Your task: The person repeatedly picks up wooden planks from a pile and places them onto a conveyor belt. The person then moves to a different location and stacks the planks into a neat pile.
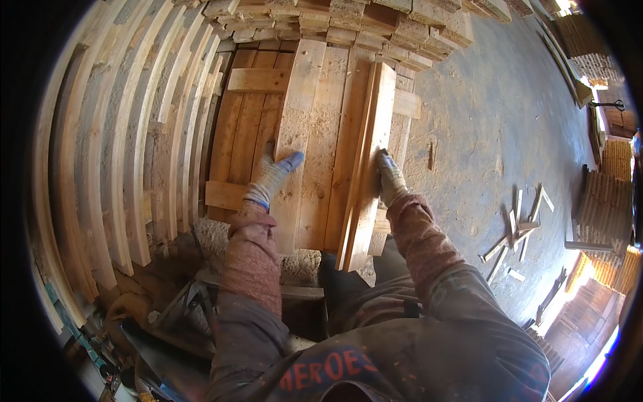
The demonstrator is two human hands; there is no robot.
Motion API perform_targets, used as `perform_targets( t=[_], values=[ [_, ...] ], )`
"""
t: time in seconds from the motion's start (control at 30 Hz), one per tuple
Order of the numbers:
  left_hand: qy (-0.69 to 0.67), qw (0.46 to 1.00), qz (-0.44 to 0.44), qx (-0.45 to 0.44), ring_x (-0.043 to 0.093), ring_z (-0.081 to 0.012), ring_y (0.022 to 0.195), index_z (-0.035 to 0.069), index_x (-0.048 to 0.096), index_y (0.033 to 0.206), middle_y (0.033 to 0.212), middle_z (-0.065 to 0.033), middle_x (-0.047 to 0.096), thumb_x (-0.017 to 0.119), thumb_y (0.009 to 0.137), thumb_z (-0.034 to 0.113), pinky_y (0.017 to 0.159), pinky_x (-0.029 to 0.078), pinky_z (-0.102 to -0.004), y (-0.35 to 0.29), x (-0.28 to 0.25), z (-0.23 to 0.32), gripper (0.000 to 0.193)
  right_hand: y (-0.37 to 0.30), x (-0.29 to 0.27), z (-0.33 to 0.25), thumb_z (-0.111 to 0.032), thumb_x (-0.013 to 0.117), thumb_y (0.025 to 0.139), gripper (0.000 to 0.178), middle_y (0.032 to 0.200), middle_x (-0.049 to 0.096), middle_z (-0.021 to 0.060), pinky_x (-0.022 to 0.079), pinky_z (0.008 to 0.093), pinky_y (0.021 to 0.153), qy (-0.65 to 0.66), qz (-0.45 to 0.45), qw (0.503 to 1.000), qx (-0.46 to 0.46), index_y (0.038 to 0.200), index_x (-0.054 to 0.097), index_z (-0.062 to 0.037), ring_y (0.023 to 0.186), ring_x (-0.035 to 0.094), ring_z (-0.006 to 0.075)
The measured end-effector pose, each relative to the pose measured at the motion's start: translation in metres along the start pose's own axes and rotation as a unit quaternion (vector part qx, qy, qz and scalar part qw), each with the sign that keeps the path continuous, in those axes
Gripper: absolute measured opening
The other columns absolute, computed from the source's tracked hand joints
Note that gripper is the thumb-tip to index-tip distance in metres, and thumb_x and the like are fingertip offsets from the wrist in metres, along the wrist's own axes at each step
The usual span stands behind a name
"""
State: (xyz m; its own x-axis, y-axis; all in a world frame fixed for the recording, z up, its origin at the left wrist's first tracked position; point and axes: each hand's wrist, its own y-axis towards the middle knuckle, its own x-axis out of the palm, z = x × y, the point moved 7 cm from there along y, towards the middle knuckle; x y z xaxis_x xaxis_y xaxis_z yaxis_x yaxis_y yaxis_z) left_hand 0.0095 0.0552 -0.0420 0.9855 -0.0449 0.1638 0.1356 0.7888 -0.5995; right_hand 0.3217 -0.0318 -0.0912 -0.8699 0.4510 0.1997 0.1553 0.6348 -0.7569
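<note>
Dusty floor (462, 120) beside planks (321, 127), left hand (270, 178) and right hand (392, 177) at outer edges (fingers (292, 161) partly hidden, grip unclear).

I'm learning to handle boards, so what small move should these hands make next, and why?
Probably a gentle inward squeeze: the left hand is at the left edge of the row of boards, thumb on top, while the right hand is against the outer side of the sunlit board, so both seem placed to press inward.
</note>
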Motion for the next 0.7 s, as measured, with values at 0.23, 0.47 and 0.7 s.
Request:
perform_targets(
  t=[0.23, 0.47, 0.7],
  values=[
    [-0.048, 0.99, -0.125, -0.041, 0.066, -0.0291, 0.122, -0.01, 0.05, 0.142, 0.13, -0.0217, 0.067, 0.071, 0.099, 0.023, 0.102, 0.058, -0.038, -0.007, 0.044, -0.002, 0.058, -0.041, 0.029, -0.045, -0.021, 0.078, 0.09, 0.072, 0.116, 0.067, 0.006, 0.053, 0.0366, 0.093, 0.002, -0.083, 0.996, -0.041, 0.153, 0.043, -0.012, 0.1, 0.062, 0.0188],
    [-0.273, 0.943, -0.102, -0.159, 0.046, -0.049, 0.139, -0.01, 0.027, 0.155, 0.149, -0.0405, 0.041, 0.047, 0.11, 0.024, 0.12, 0.041, -0.0572, -0.021, 0.091, -0.036, 0.06, -0.038, 0.056, -0.044, -0.014, 0.083, 0.084, 0.091, 0.124, 0.067, 0.012, 0.055, 0.0385, 0.094, 0.009, -0.131, 0.991, -0.01, 0.158, 0.03, -0.0063, 0.11, 0.064, 0.0236],
    [-0.189, 0.979, -0.026, 0.07, 0.064, -0.0341, 0.121, 0.002, 0.029, 0.156, 0.139, -0.0265, 0.057, 0.074, 0.094, 0.01, 0.092, 0.064, -0.0416, -0.107, 0.043, -0.025, 0.076, -0.093, 0.06, -0.096, -0.019, 0.086, 0.078, 0.077, 0.12, 0.068, 0.0147, 0.056, 0.0369, 0.09, -0.154, -0.16, 0.972, -0.081, 0.141, 0.046, 0.0015, 0.104, 0.067, 0.0231]
  ],
)
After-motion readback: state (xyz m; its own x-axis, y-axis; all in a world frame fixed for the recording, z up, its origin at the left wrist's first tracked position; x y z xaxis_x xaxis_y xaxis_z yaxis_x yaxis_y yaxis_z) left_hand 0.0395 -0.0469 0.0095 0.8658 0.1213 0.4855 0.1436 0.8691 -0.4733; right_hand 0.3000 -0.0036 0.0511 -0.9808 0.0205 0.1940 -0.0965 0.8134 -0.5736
